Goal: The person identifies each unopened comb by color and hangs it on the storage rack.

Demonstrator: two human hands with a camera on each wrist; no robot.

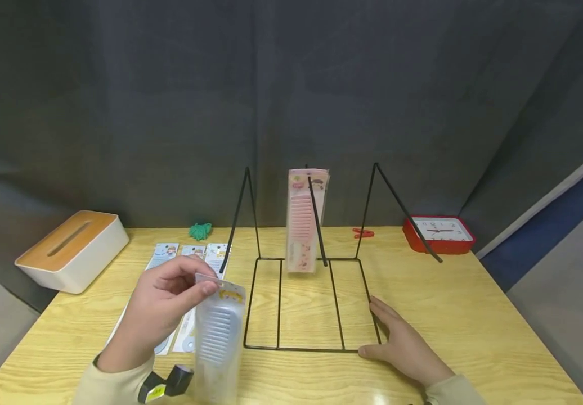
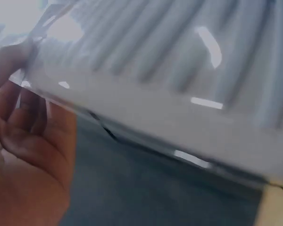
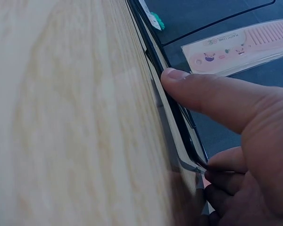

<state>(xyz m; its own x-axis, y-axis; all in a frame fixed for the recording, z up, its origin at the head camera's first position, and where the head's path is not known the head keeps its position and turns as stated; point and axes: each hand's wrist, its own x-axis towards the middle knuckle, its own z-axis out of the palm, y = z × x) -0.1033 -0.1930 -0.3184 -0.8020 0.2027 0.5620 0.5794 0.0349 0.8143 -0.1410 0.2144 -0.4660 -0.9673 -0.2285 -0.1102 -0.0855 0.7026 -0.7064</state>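
Observation:
My left hand point(image 1: 170, 298) pinches the top edge of a clear packet holding a light blue comb point(image 1: 215, 337), which hangs upright. The packet's top is right by the tip of the left arm of a black wire rack point(image 1: 301, 350). In the left wrist view the blurred teeth of the comb point(image 2: 179, 47) fill the top. A packaged pink comb point(image 1: 300, 219) hangs on the rack's middle arm. My right hand point(image 1: 405, 346) rests at the rack's front right corner, thumb against the front bar and fingers along the side bar. The right wrist view shows the thumb point(image 3: 212, 92) touching the bar.
Several flat blue-and-white packets point(image 1: 187, 332) lie behind my left hand. A white tissue box with a wooden lid point(image 1: 76, 253) stands at left, near a green bundle point(image 1: 200, 230). At the back right are a red clip point(image 1: 363, 232) and a red clock point(image 1: 438, 233).

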